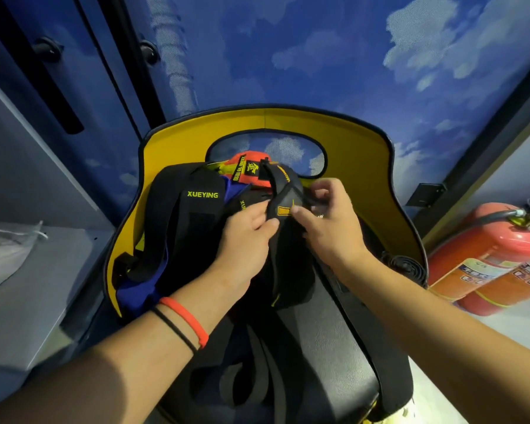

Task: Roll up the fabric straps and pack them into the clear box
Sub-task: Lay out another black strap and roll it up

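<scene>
Wristbands (185, 320), heaped straps (178, 237), yellow chair (352, 142), extinguishers (487, 255) beside.

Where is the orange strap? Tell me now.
Head view: the orange strap lies at the far end of the pile on the yellow chair, just beyond the left hand and right hand, right of the black XUEYING strap.

Only view, head-worn, wide-angle with bowed edges; faces forward and down along both forearms onto a chair (364, 142); left hand (245, 237), right hand (331, 231) and the black strap (283, 209) they pinch sit close, mid-frame; sky-print wall (318, 56) fills the top, fire extinguishers (487, 255) at right edge.
</scene>
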A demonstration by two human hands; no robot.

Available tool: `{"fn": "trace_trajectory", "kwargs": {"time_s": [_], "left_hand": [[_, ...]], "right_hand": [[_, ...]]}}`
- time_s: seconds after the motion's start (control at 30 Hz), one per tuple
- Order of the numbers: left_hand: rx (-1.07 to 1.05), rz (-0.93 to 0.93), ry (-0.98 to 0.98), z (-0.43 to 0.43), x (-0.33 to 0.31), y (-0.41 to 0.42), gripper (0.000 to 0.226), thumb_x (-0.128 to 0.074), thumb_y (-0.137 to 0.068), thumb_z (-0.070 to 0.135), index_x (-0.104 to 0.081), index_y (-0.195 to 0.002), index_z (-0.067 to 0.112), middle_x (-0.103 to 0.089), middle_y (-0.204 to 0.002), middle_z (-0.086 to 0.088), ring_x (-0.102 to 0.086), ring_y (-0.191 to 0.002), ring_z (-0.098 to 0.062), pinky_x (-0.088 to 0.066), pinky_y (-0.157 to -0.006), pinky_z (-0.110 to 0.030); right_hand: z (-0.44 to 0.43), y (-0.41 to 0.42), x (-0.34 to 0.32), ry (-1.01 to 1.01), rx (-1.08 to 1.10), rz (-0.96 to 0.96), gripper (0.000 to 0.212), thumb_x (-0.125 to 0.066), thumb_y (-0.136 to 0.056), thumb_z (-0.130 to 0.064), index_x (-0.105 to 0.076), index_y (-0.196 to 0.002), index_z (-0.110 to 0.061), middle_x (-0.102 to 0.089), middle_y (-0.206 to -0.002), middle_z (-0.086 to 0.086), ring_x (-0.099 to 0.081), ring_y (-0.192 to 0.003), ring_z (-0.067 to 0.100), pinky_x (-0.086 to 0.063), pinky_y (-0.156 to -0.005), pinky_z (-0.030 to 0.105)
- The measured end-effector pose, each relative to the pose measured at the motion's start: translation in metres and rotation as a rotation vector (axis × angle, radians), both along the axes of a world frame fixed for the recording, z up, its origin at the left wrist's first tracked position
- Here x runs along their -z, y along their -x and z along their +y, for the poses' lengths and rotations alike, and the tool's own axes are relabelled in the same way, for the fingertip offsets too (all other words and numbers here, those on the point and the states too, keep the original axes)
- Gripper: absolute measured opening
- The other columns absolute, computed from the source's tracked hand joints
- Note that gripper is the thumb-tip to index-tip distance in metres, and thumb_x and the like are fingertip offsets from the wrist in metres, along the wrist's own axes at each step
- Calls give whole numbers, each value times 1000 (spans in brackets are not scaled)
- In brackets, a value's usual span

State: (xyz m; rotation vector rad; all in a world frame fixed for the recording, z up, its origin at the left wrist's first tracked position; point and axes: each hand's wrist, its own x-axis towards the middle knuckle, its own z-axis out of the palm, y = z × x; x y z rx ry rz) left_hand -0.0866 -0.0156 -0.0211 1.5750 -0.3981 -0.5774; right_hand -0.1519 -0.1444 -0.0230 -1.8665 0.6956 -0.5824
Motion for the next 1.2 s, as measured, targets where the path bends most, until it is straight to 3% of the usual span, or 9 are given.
{"fn": "trace_trajectory", "kwargs": {"time_s": [0.07,0.17,0.37,0.5,0.6,0.73,0.9,1.1,1.2], "left_hand": [[-39,0,2,0,-6,-5,39,-51,-102,-1,-70,-123,26,-76,-116,11,-68,-111,-2,-52,-96,-25],[-68,40,25,-2,-14,-8,26,-57,-103,14,-71,-115,32,-76,-113,12,-69,-112,-6,-52,-88,-25],[130,110,2,-6,-11,4,36,-40,-108,44,-65,-130,30,-65,-128,18,-56,-125,1,-39,-112,-30],[24,-75,-111,-8,1,-7,36,-62,-101,26,-59,-136,29,-60,-136,14,-55,-127,-2,-41,-114,-31],[59,-64,-191,-5,5,-12,50,-63,-93,51,-57,-140,33,-59,-139,15,-56,-128,-7,-43,-113,-40],[191,-101,-260,-10,4,-3,69,-50,-105,44,-19,-162,23,-27,-158,17,-22,-146,-1,-17,-122,-30],[205,-93,-310,-17,13,-8,75,-43,-108,37,6,-163,23,-3,-171,4,-6,-157,-14,-10,-128,-41],[105,-59,-228,-29,40,-21,56,-47,-107,28,-25,-157,39,-40,-158,9,-38,-145,-15,-33,-121,-50],[67,11,-282,-39,53,-30,65,-47,-104,35,-13,-159,43,-29,-165,8,-28,-151,-21,-30,-121,-54]], "right_hand": [[1,6,1,310,-80,55,44,-77,-88,-27,-58,-127,-28,-51,-126,-4,-55,-110,10,-50,-94,27],[4,10,0,113,-260,52,66,-76,-87,-37,-47,-146,-34,-50,-135,-12,-52,-118,4,-39,-93,11],[-1,8,5,147,-88,51,22,-58,-100,-36,-66,-120,-33,-73,-101,-13,-68,-96,9,-55,-87,37],[-3,4,-4,-341,-51,-20,27,-50,-101,-42,-73,-105,-28,-77,-101,-2,-73,-99,21,-55,-96,52],[-5,3,-16,-717,-58,-108,34,-46,-107,-37,-72,-113,-17,-78,-104,7,-75,-99,26,-57,-94,47],[-3,-2,-13,-681,-69,-97,27,-46,-107,-38,-68,-118,-25,-78,-93,-10,-74,-90,14,-55,-89,36],[-5,-7,-6,-513,-91,64,60,-36,-107,-50,-24,-160,-26,-36,-161,-7,-36,-146,17,-28,-119,38],[-12,-6,5,-333,-192,200,34,-51,-104,-40,-44,-136,-32,-57,-138,-11,-57,-104,-2,-45,-84,16],[-15,-5,13,-200,-255,298,49,-57,-103,-25,-37,-148,-24,-50,-122,-17,-50,-89,-8,-40,-64,6]]}}
